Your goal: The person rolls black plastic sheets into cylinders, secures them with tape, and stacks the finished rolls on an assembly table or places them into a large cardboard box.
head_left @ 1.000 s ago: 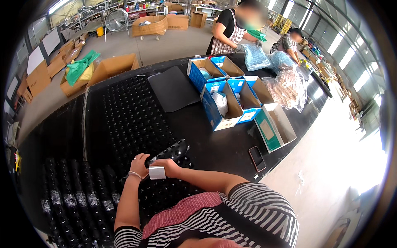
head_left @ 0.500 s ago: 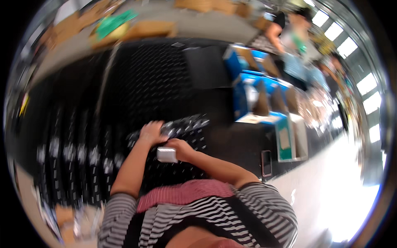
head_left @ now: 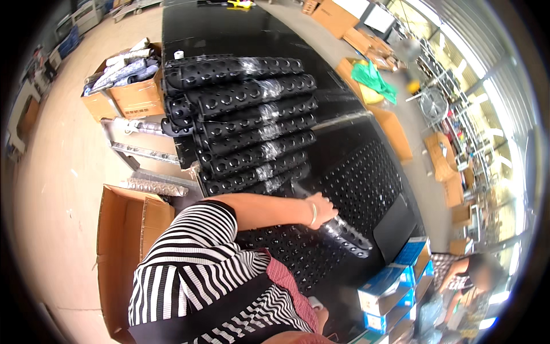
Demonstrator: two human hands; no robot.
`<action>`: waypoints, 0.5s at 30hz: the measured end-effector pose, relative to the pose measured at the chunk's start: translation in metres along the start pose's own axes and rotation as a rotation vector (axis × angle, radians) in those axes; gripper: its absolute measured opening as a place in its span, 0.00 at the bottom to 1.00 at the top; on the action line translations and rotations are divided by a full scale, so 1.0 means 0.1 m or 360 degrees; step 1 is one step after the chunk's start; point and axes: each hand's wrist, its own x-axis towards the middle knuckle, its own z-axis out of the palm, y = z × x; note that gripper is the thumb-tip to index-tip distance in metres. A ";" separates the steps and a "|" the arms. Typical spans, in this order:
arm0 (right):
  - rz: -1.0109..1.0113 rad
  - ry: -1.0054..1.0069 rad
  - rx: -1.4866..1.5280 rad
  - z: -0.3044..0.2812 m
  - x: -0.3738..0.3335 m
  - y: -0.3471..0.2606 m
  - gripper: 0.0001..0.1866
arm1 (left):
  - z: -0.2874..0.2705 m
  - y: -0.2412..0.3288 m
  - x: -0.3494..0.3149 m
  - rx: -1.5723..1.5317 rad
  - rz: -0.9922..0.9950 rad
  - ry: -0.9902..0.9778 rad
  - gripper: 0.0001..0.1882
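Note:
My left hand (head_left: 321, 211) is closed around a rolled black studded mat (head_left: 350, 238) with clear film about it. This roll lies slanting on a flat black studded mat (head_left: 286, 243). Low in the picture, close to my body, a little of my right hand (head_left: 321, 319) shows beside a small white roll (head_left: 314, 302). Most of the right hand's fingers are hidden by my clothing; the white roll appears held in it. Several more rolled black mats (head_left: 258, 109), banded with clear film, lie in a row beyond my left arm.
Blue boxes (head_left: 381, 284) stand at the lower right of the black table (head_left: 246, 31). An open cardboard carton (head_left: 123, 241) is at my left, with a carton of rolled material (head_left: 140, 97) farther off. A person (head_left: 472, 275) sits at the right.
My view has swung left, bringing the row of rolled mats to the middle. My hands were close together on the roll; now my left arm reaches across it and the right is near my body.

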 end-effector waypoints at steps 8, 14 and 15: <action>0.0104 -0.0149 -0.0404 0.30 0.56 -0.10 0.16 | -2.45 -1.52 -1.67 0.0464 -0.0241 0.1434 0.27; 0.0102 -0.0085 -0.0250 -0.02 0.98 -1.10 0.16 | -2.99 -3.11 -2.91 0.0777 -0.0895 0.1567 0.39; 0.0110 -0.0077 -0.0235 -0.04 1.02 -1.21 0.16 | -2.97 -3.40 -3.01 0.0780 -0.1000 0.1512 0.40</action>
